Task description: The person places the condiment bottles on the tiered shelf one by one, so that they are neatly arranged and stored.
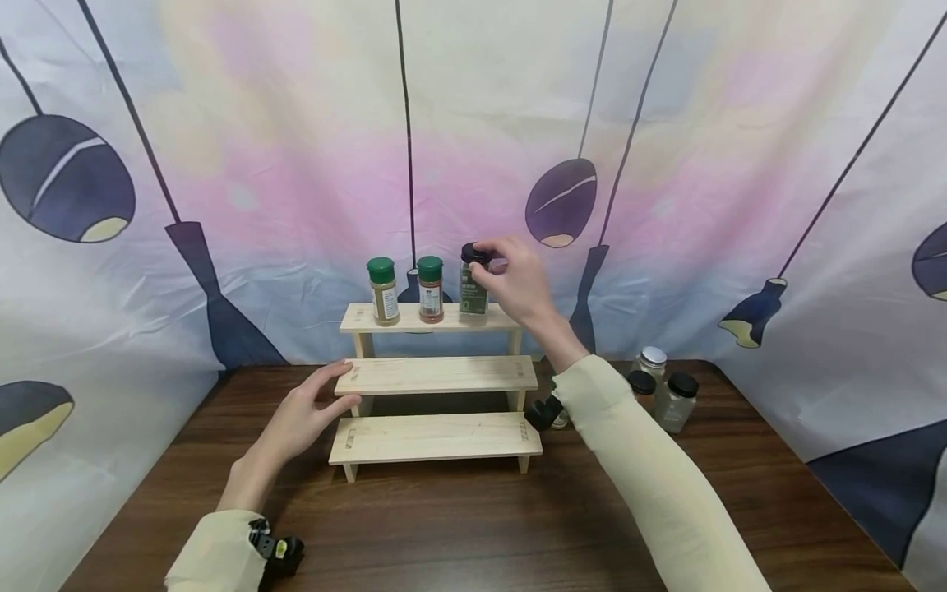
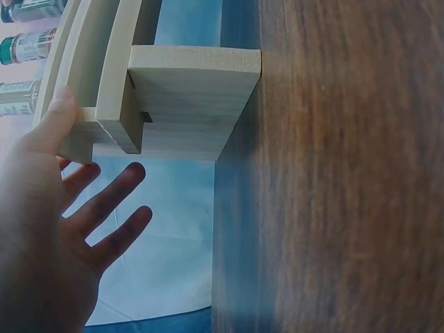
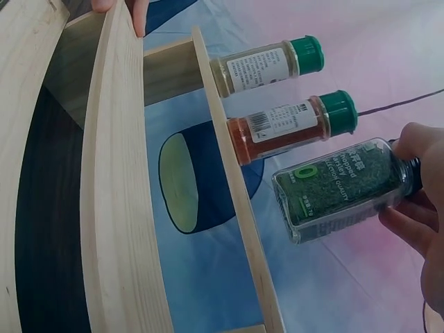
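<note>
Fingers of the right hand (image 1: 518,279) pinch the black cap (image 1: 471,252) of the chopped parsley jar (image 3: 340,184), its glass body below them, just over the top wooden shelf (image 1: 357,316), beside a green-capped spice jar (image 1: 431,294). Spread, relaxed fingers of the left hand (image 1: 292,423) touch the middle shelf (image 1: 436,375) at its left end.

This looks like a cloth-screened tabletop set-up; whether it stands in a home or a studio cannot be told. Wrinkled, printed cloth (image 1: 296,123) hangs behind and along 2 sides of a dark wood-grain bench (image 1: 414,534), which carries a 3-tier wooden rack (image 1: 436,374) and spice jars (image 1: 431,293).
</note>
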### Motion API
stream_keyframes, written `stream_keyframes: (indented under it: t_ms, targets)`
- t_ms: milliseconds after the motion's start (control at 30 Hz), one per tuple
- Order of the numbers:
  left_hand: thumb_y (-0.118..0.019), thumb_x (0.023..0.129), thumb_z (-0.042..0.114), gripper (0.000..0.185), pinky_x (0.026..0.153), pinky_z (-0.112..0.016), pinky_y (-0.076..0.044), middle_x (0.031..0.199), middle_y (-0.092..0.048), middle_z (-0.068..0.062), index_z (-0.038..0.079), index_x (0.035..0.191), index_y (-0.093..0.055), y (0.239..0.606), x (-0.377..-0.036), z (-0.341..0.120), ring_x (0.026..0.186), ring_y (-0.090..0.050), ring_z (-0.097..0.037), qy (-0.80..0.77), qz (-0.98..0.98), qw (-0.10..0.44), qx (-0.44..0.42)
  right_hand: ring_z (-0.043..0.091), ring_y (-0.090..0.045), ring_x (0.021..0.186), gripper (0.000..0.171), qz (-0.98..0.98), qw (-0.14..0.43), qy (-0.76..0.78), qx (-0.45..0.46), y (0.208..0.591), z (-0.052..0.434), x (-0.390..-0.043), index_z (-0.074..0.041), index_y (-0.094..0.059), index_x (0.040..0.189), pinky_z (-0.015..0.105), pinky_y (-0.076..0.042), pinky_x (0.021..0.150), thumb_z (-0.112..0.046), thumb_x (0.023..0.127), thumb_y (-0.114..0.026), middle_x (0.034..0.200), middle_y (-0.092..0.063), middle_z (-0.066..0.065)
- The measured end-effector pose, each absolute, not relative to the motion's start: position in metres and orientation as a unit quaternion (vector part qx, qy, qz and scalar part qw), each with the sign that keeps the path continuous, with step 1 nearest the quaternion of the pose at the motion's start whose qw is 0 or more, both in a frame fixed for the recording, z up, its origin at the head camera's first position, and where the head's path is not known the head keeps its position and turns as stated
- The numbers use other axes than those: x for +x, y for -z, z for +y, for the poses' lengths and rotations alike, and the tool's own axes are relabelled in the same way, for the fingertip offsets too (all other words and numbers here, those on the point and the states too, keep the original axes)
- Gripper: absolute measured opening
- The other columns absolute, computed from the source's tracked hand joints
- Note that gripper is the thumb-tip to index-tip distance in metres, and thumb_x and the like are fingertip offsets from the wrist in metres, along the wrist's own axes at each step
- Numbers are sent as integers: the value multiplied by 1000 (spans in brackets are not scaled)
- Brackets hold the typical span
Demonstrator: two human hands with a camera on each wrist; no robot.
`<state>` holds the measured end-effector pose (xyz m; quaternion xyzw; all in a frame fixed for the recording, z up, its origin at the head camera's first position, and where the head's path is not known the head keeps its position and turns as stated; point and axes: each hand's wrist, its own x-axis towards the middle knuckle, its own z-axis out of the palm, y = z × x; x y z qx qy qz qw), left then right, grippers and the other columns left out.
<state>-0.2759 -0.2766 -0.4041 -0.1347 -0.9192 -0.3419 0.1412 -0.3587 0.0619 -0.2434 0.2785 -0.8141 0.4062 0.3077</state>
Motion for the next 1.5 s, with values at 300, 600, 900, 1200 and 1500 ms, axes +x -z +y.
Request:
stream_keyframes:
  t_ms: [300,600,900,1200,1500]
  targets:
    - [-64,95,47,66,106,-66,-37,157,-39,-14,18,150,-44,403,-275,-274,142,-36,-44,342,-918,145,-138,24,-70,99,29,-826,285,-406,270,247,59,-364,-3,-69,119,31,-60,85,-13,92,-69,117,-66,14]
    - [-65,94,49,68,106,-66,-37,158,-39,-12,19,151,-44,403,-275,-275,144,-35,-43,349,-917,140,-135,24,-67,103,29,-827,275,-408,272,253,62,-371,-2,-69,119,30,-59,85,-9,91,-68,117,-66,15]
    - [-64,94,50,68,106,-66,-37,158,-38,-12,19,151,-43,404,-277,-277,143,-35,-43,344,-919,139,-134,25,-68,107,28,-817,274,-425,278,257,64,-372,-2,-68,119,32,-59,87,-8,92,-67,120,-66,14]
    - [-64,94,50,68,106,-65,-38,158,-38,-11,19,151,-43,406,-277,-276,143,-36,-42,344,-919,139,-135,27,-63,116,34,-812,269,-438,277,260,70,-369,-4,-65,127,37,-56,95,-14,95,-68,127,-65,14]
    - [-65,94,48,67,103,-63,-41,157,-40,-13,17,150,-44,406,-276,-277,141,-39,-42,341,-917,150,-139,26,-56,121,32,-799,326,-406,301,265,82,-353,-5,-65,126,44,-50,100,-15,95,-67,130,-60,11]
